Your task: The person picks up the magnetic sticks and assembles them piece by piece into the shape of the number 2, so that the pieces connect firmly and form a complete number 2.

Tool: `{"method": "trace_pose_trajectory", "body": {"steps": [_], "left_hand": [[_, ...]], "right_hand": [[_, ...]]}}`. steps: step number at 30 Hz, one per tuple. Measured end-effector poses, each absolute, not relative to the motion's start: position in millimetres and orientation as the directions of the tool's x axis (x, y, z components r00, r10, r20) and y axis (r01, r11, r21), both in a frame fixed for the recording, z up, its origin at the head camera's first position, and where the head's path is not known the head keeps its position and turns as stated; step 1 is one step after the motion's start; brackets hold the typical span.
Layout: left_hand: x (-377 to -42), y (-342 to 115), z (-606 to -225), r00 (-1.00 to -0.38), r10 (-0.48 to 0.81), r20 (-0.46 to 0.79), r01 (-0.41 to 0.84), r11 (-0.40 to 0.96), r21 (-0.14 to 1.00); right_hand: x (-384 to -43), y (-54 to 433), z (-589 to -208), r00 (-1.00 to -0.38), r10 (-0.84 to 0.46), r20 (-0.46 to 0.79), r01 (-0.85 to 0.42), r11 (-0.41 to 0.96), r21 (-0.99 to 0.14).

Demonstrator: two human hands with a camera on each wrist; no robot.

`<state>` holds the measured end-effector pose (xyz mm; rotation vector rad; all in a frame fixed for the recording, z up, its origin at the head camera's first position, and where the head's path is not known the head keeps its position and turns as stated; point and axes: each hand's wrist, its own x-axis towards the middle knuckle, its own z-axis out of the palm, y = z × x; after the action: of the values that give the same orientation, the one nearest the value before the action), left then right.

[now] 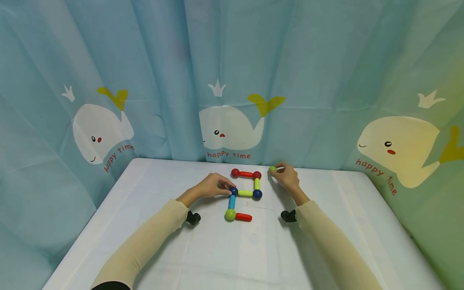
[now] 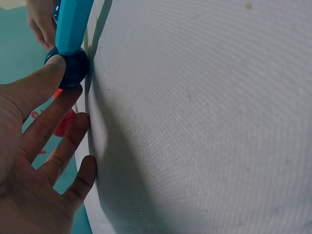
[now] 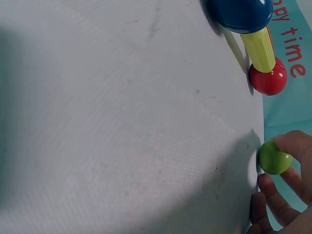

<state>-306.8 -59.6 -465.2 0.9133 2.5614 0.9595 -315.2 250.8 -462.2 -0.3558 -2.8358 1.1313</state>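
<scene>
A chain of coloured balls and rods lies on the white table. My left hand [image 1: 214,186] pinches the dark blue ball [image 2: 77,68] at the chain's left corner between thumb and finger. From that ball a blue rod [image 1: 232,202] runs to a green ball [image 1: 230,214], which has a red rod [image 1: 243,217] at its side. A yellow-green rod [image 1: 245,193] leads right to another dark blue ball [image 1: 257,194]. My right hand [image 1: 288,177] pinches a separate green ball [image 3: 274,157] near the table's far edge, right of the chain.
Behind, another yellow-green rod [image 1: 257,184] joins a red ball [image 1: 257,175], a red rod [image 1: 246,174] and a second red ball [image 1: 235,173]. A blue curtain [image 1: 163,80] with whale prints hangs just beyond the far edge of the table [image 1: 224,257].
</scene>
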Motion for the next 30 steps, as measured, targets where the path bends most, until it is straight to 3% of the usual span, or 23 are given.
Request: {"method": "trace_pose_trajectory", "body": {"steps": [22, 30], "left_hand": [[-305.6, -58.3, -464.0, -0.771, 0.636, -0.022, 0.467, 0.589, 0.660], [-304.8, -58.2, -463.0, -0.773, 0.634, -0.032, 0.462, 0.596, 0.657]], "right_hand": [[-312.6, 254.8, -461.3, -0.986, 0.165, -0.012, 0.125, 0.699, -0.704], [-304.7, 261.3, -458.3, -1.000, 0.015, 0.014, 0.000, 0.703, -0.711]]}}
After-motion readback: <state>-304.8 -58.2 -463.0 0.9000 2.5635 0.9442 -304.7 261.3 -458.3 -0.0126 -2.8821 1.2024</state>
